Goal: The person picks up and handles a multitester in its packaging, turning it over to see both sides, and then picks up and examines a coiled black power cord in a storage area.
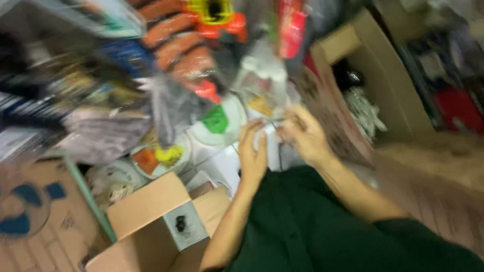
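Head view: hands at clear packet.

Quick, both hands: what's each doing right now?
Left hand: fingers up beside a clear plastic bag; grip cannot be told.
Right hand: curled at the bag's lower edge; blurred.

Single view only, taken from a head-worn camera and angled steeply downward and forward over a dark green garment filling the lower middle of the frame. Positioned close to the left hand and right hand, both near frame centre, with an open cardboard box at lower left, a second cardboard box at upper right and hanging packaged goods along the top edge. Heavily motion-blurred throughout, fine detail unreadable; no second view available for overlap.
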